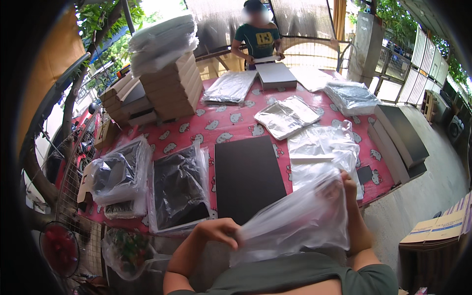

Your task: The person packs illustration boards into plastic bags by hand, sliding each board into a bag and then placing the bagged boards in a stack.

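Head view, both hands nearly closed, pinching a clear plastic bag between them

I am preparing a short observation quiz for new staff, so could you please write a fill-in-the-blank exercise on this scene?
1. The left hand and the right hand hold a bag of clear ____.
2. The flat panel at the middle of the table's near side is coloured ____.
3. The tall stack of boxes stands toward the table's ____ side, not its right.

Missing words: plastic; black; left.
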The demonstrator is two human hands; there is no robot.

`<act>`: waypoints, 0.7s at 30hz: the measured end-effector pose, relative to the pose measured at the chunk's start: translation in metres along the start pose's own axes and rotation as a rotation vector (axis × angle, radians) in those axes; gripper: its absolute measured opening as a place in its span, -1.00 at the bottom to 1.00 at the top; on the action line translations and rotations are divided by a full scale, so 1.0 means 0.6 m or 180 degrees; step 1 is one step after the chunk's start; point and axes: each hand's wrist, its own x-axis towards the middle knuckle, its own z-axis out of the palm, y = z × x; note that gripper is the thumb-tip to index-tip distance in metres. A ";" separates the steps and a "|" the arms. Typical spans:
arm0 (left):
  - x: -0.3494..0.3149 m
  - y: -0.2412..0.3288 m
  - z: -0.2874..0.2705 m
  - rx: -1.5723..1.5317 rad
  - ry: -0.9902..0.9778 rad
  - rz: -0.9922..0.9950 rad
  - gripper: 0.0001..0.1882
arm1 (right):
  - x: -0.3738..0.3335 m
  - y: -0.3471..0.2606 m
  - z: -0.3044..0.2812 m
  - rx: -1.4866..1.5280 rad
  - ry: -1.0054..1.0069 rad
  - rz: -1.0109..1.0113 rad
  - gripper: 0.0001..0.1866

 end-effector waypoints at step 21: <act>-0.049 -0.203 0.094 -0.2285 0.4520 0.0068 -0.87 | -0.038 0.176 -0.087 -0.1393 0.1261 0.1003 -0.80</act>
